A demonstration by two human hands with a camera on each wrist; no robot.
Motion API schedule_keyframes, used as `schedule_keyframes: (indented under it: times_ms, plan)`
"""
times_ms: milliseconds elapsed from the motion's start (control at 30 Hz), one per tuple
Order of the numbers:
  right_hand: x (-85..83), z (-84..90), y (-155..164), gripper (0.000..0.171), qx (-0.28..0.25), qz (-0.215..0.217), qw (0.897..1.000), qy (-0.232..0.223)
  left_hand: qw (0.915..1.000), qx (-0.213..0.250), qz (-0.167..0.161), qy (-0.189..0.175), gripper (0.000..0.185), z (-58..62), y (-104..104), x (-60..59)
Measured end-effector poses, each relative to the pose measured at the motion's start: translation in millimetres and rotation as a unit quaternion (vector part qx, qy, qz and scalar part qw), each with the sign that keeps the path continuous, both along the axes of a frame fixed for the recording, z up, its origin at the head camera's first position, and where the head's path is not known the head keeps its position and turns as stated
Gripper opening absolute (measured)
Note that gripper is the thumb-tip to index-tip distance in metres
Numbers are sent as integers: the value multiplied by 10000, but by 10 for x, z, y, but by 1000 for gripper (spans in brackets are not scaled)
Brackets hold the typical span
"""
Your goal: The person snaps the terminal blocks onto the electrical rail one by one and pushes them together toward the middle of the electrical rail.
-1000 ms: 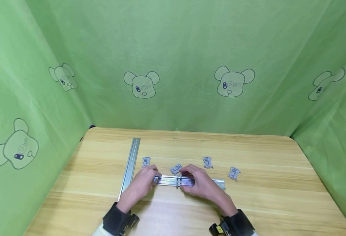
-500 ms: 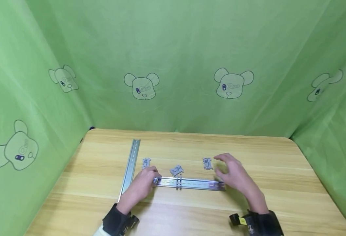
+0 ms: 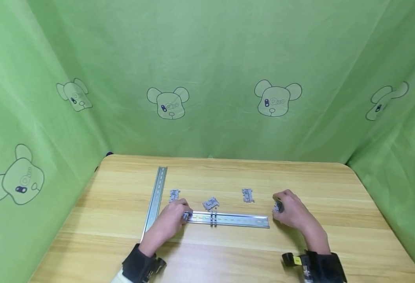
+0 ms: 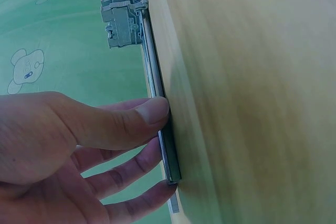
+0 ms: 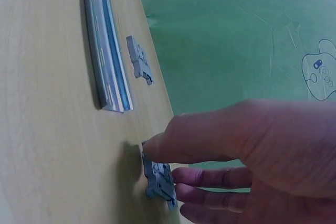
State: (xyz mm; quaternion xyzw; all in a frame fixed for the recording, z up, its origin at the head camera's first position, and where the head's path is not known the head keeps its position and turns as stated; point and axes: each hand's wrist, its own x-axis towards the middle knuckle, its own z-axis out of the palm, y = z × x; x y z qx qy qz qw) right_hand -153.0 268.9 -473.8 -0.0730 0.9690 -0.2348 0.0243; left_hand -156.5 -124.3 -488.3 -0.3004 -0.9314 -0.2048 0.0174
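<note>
My left hand (image 3: 172,218) grips the left end of a slotted metal DIN rail (image 3: 242,220) lying crosswise on the table. In the left wrist view the thumb (image 4: 153,110) presses on one side of the rail, with fingers on the other. Two thin terminal blocks (image 3: 213,218) stand on that rail side by side, left of its middle. To the right of the rail my right hand (image 3: 295,212) pinches a grey terminal block (image 5: 160,179) between thumb and fingers, close to the tabletop. Part of this block is hidden behind the thumb.
A second DIN rail (image 3: 156,194) lies lengthwise on the left. Behind the crosswise rail lie loose grey terminal blocks: one near my left hand (image 3: 174,195), one in the middle (image 3: 211,203), one farther right (image 3: 248,195). Green curtains (image 3: 211,78) surround the wooden table (image 3: 228,255).
My right hand has left the terminal blocks on the rail, moved right, and taken hold of the rightmost loose block. The left hand has stayed on the rail's end.
</note>
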Motion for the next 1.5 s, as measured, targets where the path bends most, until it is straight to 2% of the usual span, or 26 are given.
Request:
schedule_keyframes:
  times_ms: [400,700,833,1133,1333,1500]
  plan:
    - [-13,-44,38,53,52,-48,10000,56,10000,43,9,-24,35,-10,-3,3]
    - [26,31,98,58,-171,142,9992,332,10000,60,-12,-22,35,11,5,-24]
    - [38,54,98,54,-372,272,9984,317,10000,62,-15,13,34,28,8,-25]
    - [117,13,71,56,-1181,596,9905,-373,10000,61,23,-69,35,-2,-19,52]
    - [150,17,109,55,-1726,844,9791,-674,10000,42,25,11,35,2,-2,42]
    - [150,42,120,58,-2147,1088,9646,-1078,10000,75,28,-12,34,7,8,12]
